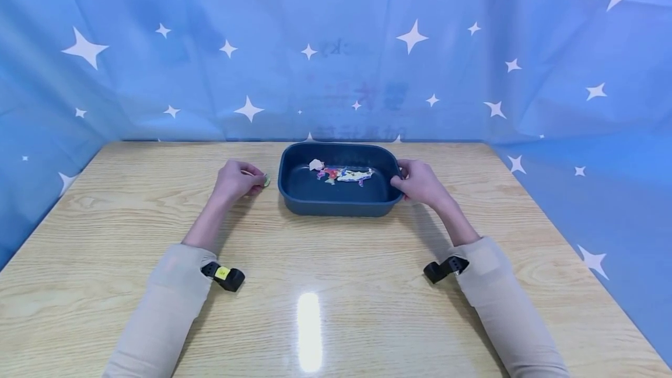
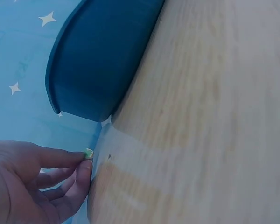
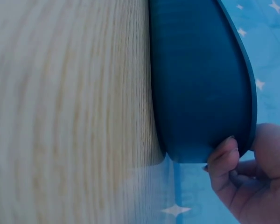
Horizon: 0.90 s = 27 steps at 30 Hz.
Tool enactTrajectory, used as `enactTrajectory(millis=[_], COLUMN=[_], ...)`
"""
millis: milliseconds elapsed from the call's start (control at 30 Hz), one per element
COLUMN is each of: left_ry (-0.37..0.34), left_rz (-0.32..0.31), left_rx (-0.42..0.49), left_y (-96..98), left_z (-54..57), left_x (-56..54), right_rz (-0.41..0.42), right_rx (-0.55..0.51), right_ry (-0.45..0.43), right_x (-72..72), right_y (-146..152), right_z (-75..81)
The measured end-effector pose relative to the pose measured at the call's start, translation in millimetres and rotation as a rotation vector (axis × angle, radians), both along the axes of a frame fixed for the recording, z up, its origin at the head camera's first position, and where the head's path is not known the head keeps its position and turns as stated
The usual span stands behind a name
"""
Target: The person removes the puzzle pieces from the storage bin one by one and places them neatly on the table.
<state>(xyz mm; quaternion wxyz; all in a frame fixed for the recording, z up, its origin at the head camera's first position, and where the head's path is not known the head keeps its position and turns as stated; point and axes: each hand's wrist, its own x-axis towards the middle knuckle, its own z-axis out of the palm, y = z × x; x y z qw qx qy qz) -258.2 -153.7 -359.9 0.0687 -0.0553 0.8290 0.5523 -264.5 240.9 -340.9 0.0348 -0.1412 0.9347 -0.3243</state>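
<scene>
Just left of a dark blue basin (image 1: 341, 209), my left hand (image 1: 238, 179) pinches a small flat green piece (image 1: 267, 180) between thumb and forefinger. In the left wrist view the green piece (image 2: 88, 153) peeks out at the fingertips, its kind too small to make out. My right hand (image 1: 419, 181) grips the basin's right end, thumb over the rim and fingers curled against the outer wall, as the right wrist view of the basin (image 3: 205, 84) also shows. Inside the basin lie several colourful cut-out pieces (image 1: 354, 175) and a whitish one (image 1: 317, 164).
The basin stands near the far edge of a wooden table (image 1: 252, 308). Behind and beside the table hangs a blue curtain (image 1: 336, 74) with white stars. A black wrist camera (image 1: 226, 276) sits on the left sleeve, another camera (image 1: 445, 269) on the right.
</scene>
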Motion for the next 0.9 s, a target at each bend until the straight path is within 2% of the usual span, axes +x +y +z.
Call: enactTrajectory(millis=[200, 467, 567, 700, 900], left_ry=[-0.002, -0.040, -0.031, 0.017, 0.184], left_rz=[-0.003, -0.024, -0.033, -0.050, -0.093], left_rx=[-0.001, 0.008, -0.001, 0.009, 0.044], left_y=[-3.3, -8.3, -10.4, -10.1, -0.1], left_z=[-1.4, 0.0, 0.2, 1.9, 9.3], left_x=[-0.5, -1.4, -1.7, -2.7, -1.7], right_rz=[-0.002, -0.001, -0.005, -0.016, -0.013], right_rx=[-0.006, -0.009, -0.014, -0.011, -0.003], right_ry=[-0.002, -0.005, -0.013, -0.020, -0.012], right_x=[0.9, 0.9, 1.4, 1.6, 1.5], right_y=[0, 0, -1, -2, -1], right_z=[-0.1, 0.9, 1.1, 0.9, 0.7])
